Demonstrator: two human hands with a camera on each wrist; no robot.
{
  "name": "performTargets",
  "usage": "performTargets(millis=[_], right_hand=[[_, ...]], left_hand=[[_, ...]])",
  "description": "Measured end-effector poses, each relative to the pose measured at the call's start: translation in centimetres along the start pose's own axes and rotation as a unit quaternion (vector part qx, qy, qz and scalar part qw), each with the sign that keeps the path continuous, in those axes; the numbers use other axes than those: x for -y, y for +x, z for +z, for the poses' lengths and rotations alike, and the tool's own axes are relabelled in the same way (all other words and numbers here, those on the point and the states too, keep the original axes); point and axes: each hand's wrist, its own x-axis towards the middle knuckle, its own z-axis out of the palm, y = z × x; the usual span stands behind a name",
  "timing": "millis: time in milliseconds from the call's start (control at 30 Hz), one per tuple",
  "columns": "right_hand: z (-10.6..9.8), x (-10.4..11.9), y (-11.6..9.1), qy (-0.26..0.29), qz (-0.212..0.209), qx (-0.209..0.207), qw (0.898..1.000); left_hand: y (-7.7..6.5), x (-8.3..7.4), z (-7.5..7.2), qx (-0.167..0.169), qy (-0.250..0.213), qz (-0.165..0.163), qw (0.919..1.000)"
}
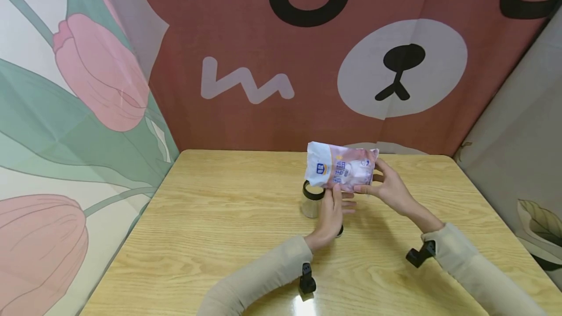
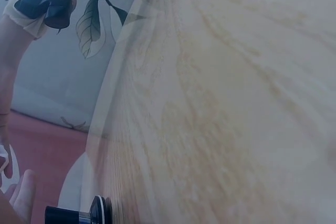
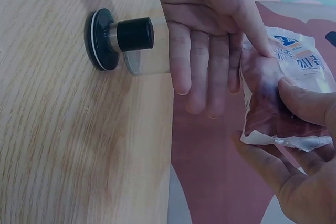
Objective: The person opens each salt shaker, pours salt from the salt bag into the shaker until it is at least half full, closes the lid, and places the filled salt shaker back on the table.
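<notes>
A pink-and-white plastic packet (image 1: 342, 167) with blue print is held above the table, over the rear of a clear jar (image 1: 311, 206) with a black rim. My right hand (image 1: 392, 190) pinches the packet's right end, thumb on the front and fingers behind. From below, my left hand (image 1: 330, 214) touches the packet with its thumb; its other fingers stretch out straight, as the right wrist view shows. A black lid with a knob (image 3: 135, 35) lies on the table beside the jar, mostly hidden behind my left wrist in the head view. The packet's contents cannot be made out.
The wooden table (image 1: 210, 208) reaches back to a brown curtain (image 1: 246, 126) with a bear's face. Flowered cloth (image 1: 39, 160) hangs at the left and a grey cloth (image 1: 518, 126) at the right. Black wrist cameras (image 1: 307, 279) are strapped on both sleeves.
</notes>
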Motion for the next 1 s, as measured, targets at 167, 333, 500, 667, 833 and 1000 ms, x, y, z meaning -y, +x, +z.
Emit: performTargets(millis=[167, 333, 500, 667, 833, 1000], right_hand=[[-0.10, 0.18, 0.01, -0.009, -0.005, 0.002, 1.000], [-0.14, 0.35, 0.05, -0.016, -0.005, 0.003, 1.000], [-0.12, 0.49, 0.08, -0.023, -0.006, 0.002, 1.000], [-0.10, 0.47, 0.09, -0.021, -0.004, 0.001, 1.000], [-0.15, 0.34, 0.08, -0.017, -0.005, 0.001, 1.000], [-0.19, 0.36, 0.15, -0.020, -0.015, -0.002, 1.000]], left_hand=[[-0.19, -0.09, 0.07, -0.001, -0.003, 0.002, 1.0000], [-0.26, -0.21, 0.10, -0.002, -0.001, -0.002, 1.0000], [-0.18, -0.24, 0.11, -0.002, 0.006, -0.011, 0.9999], [-0.05, -0.01, 0.10, 0.000, 0.006, -0.012, 0.9999], [-0.10, -0.11, 0.08, 0.004, 0.001, -0.011, 0.9999], [-0.06, -0.18, 0.13, -0.003, 0.002, -0.014, 0.9999]])
